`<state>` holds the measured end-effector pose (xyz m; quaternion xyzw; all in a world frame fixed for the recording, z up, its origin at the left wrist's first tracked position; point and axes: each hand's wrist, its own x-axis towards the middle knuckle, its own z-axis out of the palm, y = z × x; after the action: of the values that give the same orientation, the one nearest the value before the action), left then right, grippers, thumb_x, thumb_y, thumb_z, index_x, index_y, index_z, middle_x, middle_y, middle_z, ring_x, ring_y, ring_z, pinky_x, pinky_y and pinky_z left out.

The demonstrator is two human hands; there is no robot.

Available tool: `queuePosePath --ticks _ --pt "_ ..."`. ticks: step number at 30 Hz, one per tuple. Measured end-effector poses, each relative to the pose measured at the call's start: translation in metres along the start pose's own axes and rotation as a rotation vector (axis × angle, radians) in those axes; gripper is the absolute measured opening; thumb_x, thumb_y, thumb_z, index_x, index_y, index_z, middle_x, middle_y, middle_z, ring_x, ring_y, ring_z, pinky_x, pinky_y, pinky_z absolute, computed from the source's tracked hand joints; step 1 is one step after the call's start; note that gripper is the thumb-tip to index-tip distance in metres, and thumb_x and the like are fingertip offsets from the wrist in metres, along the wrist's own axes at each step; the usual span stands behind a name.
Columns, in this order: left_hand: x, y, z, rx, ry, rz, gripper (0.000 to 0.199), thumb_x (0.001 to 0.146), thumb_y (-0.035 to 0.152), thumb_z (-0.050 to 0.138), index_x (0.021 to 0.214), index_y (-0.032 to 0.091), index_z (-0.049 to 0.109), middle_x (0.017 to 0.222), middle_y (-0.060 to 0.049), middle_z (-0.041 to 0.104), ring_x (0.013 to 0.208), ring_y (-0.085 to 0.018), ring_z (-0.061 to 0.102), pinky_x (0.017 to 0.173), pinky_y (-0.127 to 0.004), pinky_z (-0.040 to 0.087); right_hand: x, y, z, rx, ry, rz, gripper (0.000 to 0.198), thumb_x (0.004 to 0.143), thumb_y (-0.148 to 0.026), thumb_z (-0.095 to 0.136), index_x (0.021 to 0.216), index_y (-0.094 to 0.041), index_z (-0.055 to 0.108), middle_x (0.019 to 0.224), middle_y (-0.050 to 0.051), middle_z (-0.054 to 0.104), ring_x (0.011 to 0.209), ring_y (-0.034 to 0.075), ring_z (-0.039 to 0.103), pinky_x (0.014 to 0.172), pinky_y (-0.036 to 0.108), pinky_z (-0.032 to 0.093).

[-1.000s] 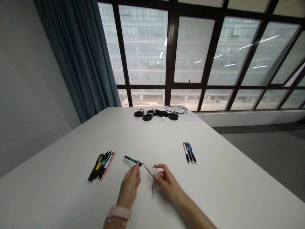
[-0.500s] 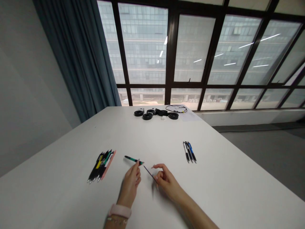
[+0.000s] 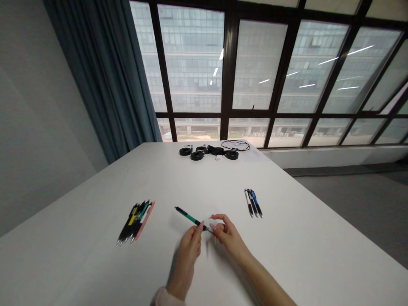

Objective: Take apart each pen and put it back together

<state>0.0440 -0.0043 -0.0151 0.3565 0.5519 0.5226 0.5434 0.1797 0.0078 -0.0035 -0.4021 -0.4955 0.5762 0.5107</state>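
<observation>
Between the thumb and fingers of my left hand (image 3: 190, 248) is a green-and-black pen barrel (image 3: 189, 217), tilted, with its black clip end pointing up and left. My right hand (image 3: 230, 239) pinches a thin dark pen refill (image 3: 210, 231) right at the barrel's lower right end. Only a short piece of the refill shows between barrel and fingertips, in line with the barrel. The index finger of my right hand is raised off the pinch.
Left of my hands lies a row of several pens (image 3: 135, 222), black, yellow, green and pink. On the right lie three more pens (image 3: 253, 203). Black tape-like rolls (image 3: 196, 156) and a coiled cable (image 3: 236, 145) sit at the far end of the white table (image 3: 204, 182).
My left hand has moved right and slightly nearer with the barrel. The long exposed length of refill has shrunk to a short piece, most of it now hidden inside the barrel.
</observation>
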Motion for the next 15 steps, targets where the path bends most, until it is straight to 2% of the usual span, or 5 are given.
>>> queuePosePath --ticks 2,6,10,15 --pt "-0.005 -0.001 0.004 -0.035 -0.013 0.007 0.060 0.059 0.077 0.069 0.065 0.022 0.045 0.052 0.013 0.027 0.042 -0.004 0.022 0.040 -0.019 0.013 0.000 0.001 0.001 -0.005 0.016 -0.011 0.054 0.070 -0.064 0.074 0.099 -0.021 0.058 0.049 -0.012 0.044 0.047 0.011 0.040 0.050 0.022 0.031" --pt "-0.014 0.006 0.009 -0.053 -0.006 -0.008 0.063 0.054 0.077 0.072 0.065 0.023 0.043 0.052 0.013 0.027 0.043 -0.004 0.021 0.041 -0.019 0.014 -0.001 0.001 0.002 -0.039 0.043 -0.053 0.053 0.075 -0.066 0.068 0.102 -0.021 0.057 0.052 -0.011 0.042 0.048 0.011 0.039 0.051 0.023 0.031" --pt "-0.017 0.010 0.011 -0.069 -0.014 0.006 0.060 0.055 0.075 0.073 0.069 0.022 0.047 0.051 0.014 0.025 0.044 -0.004 0.020 0.042 -0.020 0.014 -0.004 0.001 0.002 -0.101 0.062 -0.098 0.051 0.082 -0.067 0.060 0.104 -0.021 0.055 0.057 -0.010 0.038 0.052 0.013 0.038 0.052 0.024 0.031" --pt "-0.011 -0.001 0.007 -0.079 -0.044 0.008 0.052 0.059 0.066 0.074 0.070 0.021 0.050 0.051 0.013 0.028 0.043 -0.004 0.022 0.041 -0.019 0.013 -0.007 0.000 0.000 -0.214 0.091 -0.152 0.047 0.090 -0.064 0.050 0.110 -0.021 0.054 0.063 -0.007 0.041 0.058 0.015 0.042 0.055 0.026 0.034"
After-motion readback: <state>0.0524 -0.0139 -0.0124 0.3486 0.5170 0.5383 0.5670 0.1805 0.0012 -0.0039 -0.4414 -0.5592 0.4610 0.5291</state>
